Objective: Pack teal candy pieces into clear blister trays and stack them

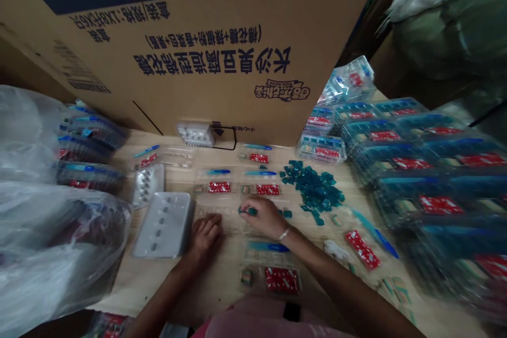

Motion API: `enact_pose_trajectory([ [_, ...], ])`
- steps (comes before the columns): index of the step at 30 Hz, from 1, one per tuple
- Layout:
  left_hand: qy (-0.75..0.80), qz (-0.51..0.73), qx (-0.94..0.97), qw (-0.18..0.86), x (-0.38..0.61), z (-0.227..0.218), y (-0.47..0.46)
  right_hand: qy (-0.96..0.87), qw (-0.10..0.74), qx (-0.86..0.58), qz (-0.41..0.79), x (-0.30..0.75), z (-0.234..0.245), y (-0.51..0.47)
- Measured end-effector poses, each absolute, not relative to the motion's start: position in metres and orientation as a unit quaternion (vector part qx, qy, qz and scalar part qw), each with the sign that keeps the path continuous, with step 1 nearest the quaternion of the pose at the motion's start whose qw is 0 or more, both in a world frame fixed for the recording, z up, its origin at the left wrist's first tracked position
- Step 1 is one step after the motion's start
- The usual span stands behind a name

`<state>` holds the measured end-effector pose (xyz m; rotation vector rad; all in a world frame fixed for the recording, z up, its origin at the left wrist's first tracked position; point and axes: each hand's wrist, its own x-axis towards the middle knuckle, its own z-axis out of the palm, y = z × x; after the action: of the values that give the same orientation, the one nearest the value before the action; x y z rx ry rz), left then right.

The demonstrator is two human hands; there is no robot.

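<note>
A small teal piece is pinched in the fingertips of the right hand, just above the middle of the wooden table. Only a sliver of it shows. That sliver runs across the table and pokes out of the fingers toward the left, but it is too small to tell which end is which. The right hand is closed down around it with the knuckles up, and there is a pale bracelet at the wrist.

Just beside it, the left hand rests palm down with its fingers bent onto a clear tray. I cannot tell whether it grips anything.

A loose pile of teal pieces lies near the right hand, on its right. Beyond the hands, more clear trays lie flat in rows, each with a red packet and a blue pen lying crosswise. Another filled tray sits under the right forearm, close to the body.

A grey moulded tray lies touching or nearly touching the left hand's outer side. A second grey tray lies behind it.

On the right, stacks of filled trays crowd that side of the table. A stray red packet and a stray pen lie in front of them. A big cardboard box walls off the far edge, and crumpled plastic bags bulge in from the left.
</note>
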<state>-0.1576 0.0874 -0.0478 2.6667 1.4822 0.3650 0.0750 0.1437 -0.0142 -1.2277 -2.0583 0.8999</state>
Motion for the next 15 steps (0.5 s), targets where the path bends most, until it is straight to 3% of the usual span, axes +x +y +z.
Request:
enact_pose_trajectory([
  [4, 0.482, 0.144, 0.863, 0.051, -0.164, -0.051, 0.089, -0.853, 0.178, -0.44, 0.217, 0.047, -0.029, 0.162],
  [15, 0.475, 0.179, 0.86, 0.054, -0.168, -0.054, 0.092, -0.908, 0.082, -0.376, 0.167, 0.028, -0.019, 0.171],
])
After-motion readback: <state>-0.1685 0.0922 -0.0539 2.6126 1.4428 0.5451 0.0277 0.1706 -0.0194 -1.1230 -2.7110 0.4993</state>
